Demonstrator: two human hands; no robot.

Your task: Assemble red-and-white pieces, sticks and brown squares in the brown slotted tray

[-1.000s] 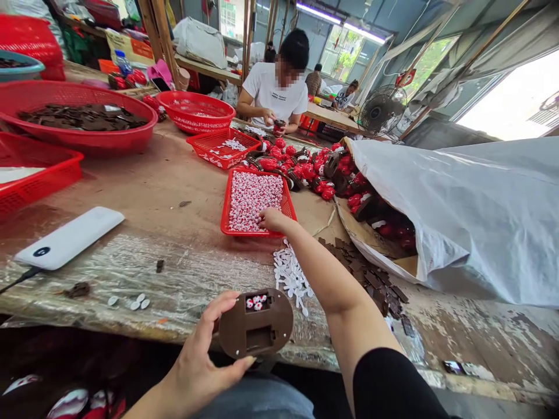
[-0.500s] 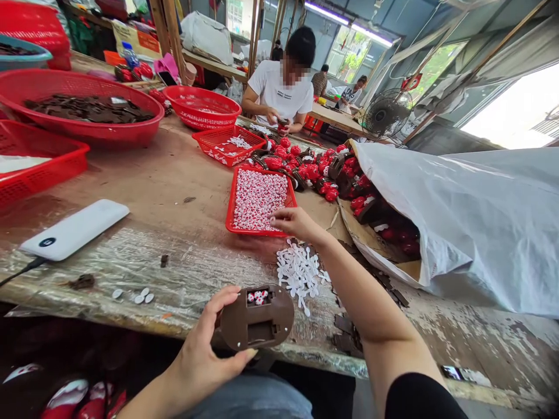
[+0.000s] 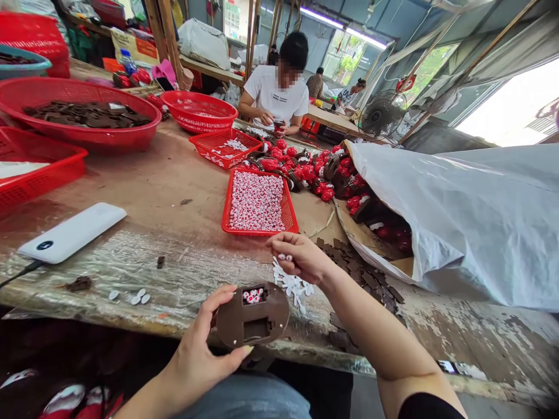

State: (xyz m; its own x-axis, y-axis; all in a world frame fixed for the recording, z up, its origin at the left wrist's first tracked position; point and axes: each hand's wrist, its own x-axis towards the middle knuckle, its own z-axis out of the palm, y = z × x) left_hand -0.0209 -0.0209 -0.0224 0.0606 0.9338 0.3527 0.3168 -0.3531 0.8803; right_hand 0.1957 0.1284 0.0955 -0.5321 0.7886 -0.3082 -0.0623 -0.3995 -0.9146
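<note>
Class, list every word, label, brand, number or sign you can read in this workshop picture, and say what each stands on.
No text can be read with certainty.
White T-shirt: two lines of small print, too blurred to read.
Background person's shirt: dark letters, too blurred.
White device: mark in a dark oval, too small.
Brown base: no lettering visible.

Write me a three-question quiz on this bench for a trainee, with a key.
1. True or false: the right hand holds nothing.
2. The left hand holds: A. a brown oval piece; B. a blue bottle; C. a white spoon-shaped piece.
3. Fill in: the red basket nearest the right hand is mostly filled with small ____.

Key: 1. False; small white-and-red balls show in its fingers. 2. A. 3. Balls.
</note>
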